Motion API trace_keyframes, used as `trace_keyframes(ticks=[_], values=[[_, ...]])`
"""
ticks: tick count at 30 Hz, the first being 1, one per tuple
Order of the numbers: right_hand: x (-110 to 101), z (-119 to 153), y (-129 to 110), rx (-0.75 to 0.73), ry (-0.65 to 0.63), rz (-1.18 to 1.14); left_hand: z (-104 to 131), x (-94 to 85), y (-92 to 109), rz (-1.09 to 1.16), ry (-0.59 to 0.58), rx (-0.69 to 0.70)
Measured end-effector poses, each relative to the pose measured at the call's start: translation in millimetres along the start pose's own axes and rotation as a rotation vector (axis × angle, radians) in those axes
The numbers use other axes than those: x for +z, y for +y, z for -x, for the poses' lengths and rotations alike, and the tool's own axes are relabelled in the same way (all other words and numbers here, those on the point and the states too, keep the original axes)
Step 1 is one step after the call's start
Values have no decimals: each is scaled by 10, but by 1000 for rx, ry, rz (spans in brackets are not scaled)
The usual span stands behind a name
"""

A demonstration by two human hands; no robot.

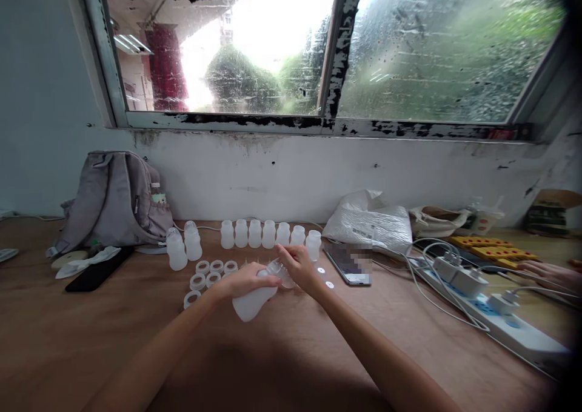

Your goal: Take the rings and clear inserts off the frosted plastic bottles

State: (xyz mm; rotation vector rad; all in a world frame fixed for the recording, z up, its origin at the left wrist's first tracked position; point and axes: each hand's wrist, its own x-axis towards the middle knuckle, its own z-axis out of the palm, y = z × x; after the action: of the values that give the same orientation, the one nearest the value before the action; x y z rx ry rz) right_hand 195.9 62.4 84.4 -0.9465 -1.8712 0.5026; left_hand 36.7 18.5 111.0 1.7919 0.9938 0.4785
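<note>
My left hand (248, 280) is wrapped round a frosted white baby bottle (254, 303), tilted with its base toward me and its top to the upper right. At that top end, my right hand (295, 263) has its fingers closed; what they pinch is too small to make out. Clear dome-like pieces (287, 279) show under and beside the right hand, partly hidden. Left of the bottle lie several white rings (197, 281) in rows. Small white discs (329, 285) lie to the right of my right hand.
Behind my hands stands a row of open bottles (255, 234); two topped bottles (176, 249) stand left, near a grey backpack (118, 200). Right are a phone (348, 265), a plastic-wrapped package (370, 221) and a power strip (522, 327) with cables. Another person's hand (548, 274) is far right.
</note>
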Motion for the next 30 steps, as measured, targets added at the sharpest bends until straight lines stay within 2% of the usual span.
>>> trace_keyframes(ticks=[4,7,10,12,13,16,18,20,24,30], values=[[-29,-11,-36,-13,-34,3,36,-4,69,46,-3,-8],[-80,-48,-44,-1,0,-16,70,-45,86,43,-20,6],[-259,-125,-8,61,113,-46,120,-127,71,-31,-108,-36],[-440,-177,31,125,122,-10,153,-189,63,-138,-78,-20],[-534,-196,49,163,47,36,168,-217,63,-191,-35,4],[-756,-201,86,315,-297,200,205,-284,83,-322,97,26],[-815,-169,99,400,-478,324,230,-314,104,-381,150,3],[-795,-122,105,428,-587,476,260,-335,123,-416,175,-7],[-590,-23,108,364,-675,689,310,-351,141,-442,189,-23],[-293,63,184,332,-675,706,308,-331,126,-478,207,-33]])
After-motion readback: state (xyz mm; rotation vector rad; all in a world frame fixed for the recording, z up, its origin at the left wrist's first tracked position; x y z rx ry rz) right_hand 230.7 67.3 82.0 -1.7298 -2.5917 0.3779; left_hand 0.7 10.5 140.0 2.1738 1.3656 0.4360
